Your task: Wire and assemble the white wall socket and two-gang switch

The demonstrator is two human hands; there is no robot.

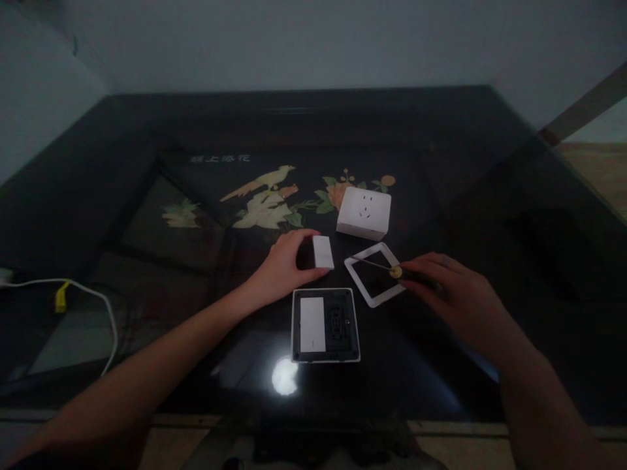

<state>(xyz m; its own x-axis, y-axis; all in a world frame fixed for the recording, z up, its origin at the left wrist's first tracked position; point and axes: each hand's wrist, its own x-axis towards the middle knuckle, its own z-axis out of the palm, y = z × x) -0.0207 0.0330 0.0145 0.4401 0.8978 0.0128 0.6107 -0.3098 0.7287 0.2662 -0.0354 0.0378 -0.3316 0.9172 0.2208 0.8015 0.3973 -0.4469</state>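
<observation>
Between the thumb and fingers of my left hand (289,264) is a small white switch rocker (322,252), held by its edges over the table. My right hand (453,287) grips a screwdriver (396,271) whose thin shaft points left across a square white frame (373,303). That frame lies flat on the table. Nearest to me sits a wall switch body (341,352) with one white rocker (312,324) on its left half; its right half shows the dark inner mechanism. A white socket box (366,210) stands farther back, its slotted face up.
The dark glass-topped table (431,365) carries a bird-and-flower picture (264,196) and reflects a bright light. At the left, a white cable (110,313) with a yellow tag (61,297) curves along the tabletop. A pale wall rises behind the far edge.
</observation>
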